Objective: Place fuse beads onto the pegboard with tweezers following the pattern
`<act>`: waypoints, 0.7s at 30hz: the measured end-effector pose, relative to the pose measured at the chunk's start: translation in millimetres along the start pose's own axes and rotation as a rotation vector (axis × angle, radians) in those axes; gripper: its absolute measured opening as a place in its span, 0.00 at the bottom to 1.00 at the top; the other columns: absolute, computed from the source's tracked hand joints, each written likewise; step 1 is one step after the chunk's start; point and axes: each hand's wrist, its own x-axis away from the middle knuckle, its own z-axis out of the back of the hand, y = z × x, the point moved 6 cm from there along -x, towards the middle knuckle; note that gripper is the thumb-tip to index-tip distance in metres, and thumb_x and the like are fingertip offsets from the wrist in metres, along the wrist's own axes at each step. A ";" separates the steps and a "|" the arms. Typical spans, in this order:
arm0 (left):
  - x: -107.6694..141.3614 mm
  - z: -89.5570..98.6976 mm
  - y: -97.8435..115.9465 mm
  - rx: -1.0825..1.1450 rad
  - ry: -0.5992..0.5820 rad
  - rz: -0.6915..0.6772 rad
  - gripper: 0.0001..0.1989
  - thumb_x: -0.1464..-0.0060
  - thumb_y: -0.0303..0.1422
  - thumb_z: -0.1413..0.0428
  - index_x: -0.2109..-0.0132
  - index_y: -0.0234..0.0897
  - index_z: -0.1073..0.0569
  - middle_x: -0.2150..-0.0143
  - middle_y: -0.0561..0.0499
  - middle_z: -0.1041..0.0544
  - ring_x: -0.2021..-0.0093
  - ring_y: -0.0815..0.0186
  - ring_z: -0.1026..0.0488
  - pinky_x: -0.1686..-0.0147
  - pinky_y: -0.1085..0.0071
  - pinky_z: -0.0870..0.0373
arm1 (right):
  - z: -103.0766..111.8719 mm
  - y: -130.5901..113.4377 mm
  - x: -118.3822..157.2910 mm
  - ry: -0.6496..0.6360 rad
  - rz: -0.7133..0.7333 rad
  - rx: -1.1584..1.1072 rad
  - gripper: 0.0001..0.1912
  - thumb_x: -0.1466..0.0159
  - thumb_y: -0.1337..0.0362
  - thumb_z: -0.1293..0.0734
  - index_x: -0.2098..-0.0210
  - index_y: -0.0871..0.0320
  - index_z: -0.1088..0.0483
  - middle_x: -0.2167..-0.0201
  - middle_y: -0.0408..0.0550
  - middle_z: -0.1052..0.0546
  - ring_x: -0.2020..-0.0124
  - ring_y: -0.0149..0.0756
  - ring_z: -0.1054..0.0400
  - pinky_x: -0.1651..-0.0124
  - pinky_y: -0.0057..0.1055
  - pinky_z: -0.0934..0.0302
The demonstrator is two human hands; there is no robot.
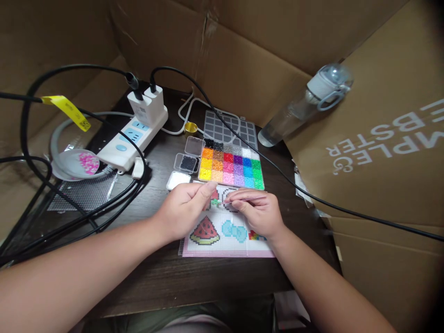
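My right hand [261,213] is closed around thin pink tweezers [255,199], their tip pointing left at the green part of a small red and green bead figure [215,202]. Beside that figure, my left hand [185,208] is closed over the upper left of the pattern sheet [225,252], thumb on top; its other fingers are mostly hidden, and I cannot see what they grip. Printed on the gridded sheet are a watermelon slice [205,231], a light blue bow [234,231] and a rainbow-coloured picture [255,236] partly under my right wrist.
Behind the sheet lies a compartment box of coloured beads [231,169], with small boxes of black beads [189,163] and white beads [178,179] at its left. A power strip [130,141], looping black cables [208,95], a dish of pink beads [74,165] and a water bottle [294,113] stand around. Cardboard walls [256,55] enclose the table.
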 end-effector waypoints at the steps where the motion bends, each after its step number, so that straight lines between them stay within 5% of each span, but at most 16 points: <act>1: -0.1 0.1 0.1 0.001 -0.001 0.004 0.25 0.40 0.43 0.56 0.82 0.36 0.45 0.84 0.57 0.46 0.82 0.74 0.49 0.82 0.77 0.49 | 0.4 0.5 0.1 0.001 -0.006 -0.011 0.04 0.42 0.67 0.31 0.71 0.56 0.22 0.70 0.48 0.20 0.67 0.37 0.26 0.61 0.35 0.31; 6: 0.8 -0.2 -0.1 -0.013 -0.007 0.032 0.24 0.40 0.44 0.57 0.81 0.37 0.45 0.83 0.57 0.47 0.82 0.73 0.49 0.82 0.76 0.49 | 21.2 13.3 -1.2 0.150 -0.093 -0.083 0.08 0.43 0.59 0.31 0.73 0.57 0.22 0.72 0.50 0.21 0.72 0.36 0.29 0.70 0.33 0.34; 10: 1.0 -0.7 -1.6 -0.021 -0.010 0.038 0.25 0.40 0.45 0.57 0.81 0.37 0.44 0.83 0.57 0.46 0.82 0.72 0.49 0.82 0.75 0.49 | 60.7 31.3 -8.9 0.381 -0.130 -0.310 0.10 0.47 0.57 0.28 0.73 0.57 0.23 0.76 0.47 0.24 0.83 0.24 0.44 0.82 0.25 0.48; 15: -1.0 -1.0 -1.7 -0.045 -0.009 0.029 0.26 0.41 0.47 0.57 0.82 0.37 0.45 0.84 0.58 0.48 0.81 0.72 0.50 0.81 0.74 0.50 | 108.9 48.1 -22.7 0.636 -0.139 -0.337 0.12 0.53 0.58 0.26 0.77 0.61 0.25 0.77 0.48 0.25 0.84 0.21 0.49 0.85 0.23 0.55; 21: 1.0 -0.5 0.5 -0.056 -0.002 0.038 0.25 0.41 0.47 0.58 0.82 0.38 0.45 0.84 0.57 0.47 0.81 0.71 0.49 0.81 0.74 0.49 | 117.7 60.7 -29.6 0.722 -0.195 -0.298 0.14 0.53 0.57 0.26 0.76 0.64 0.25 0.78 0.48 0.26 0.85 0.20 0.50 0.85 0.23 0.55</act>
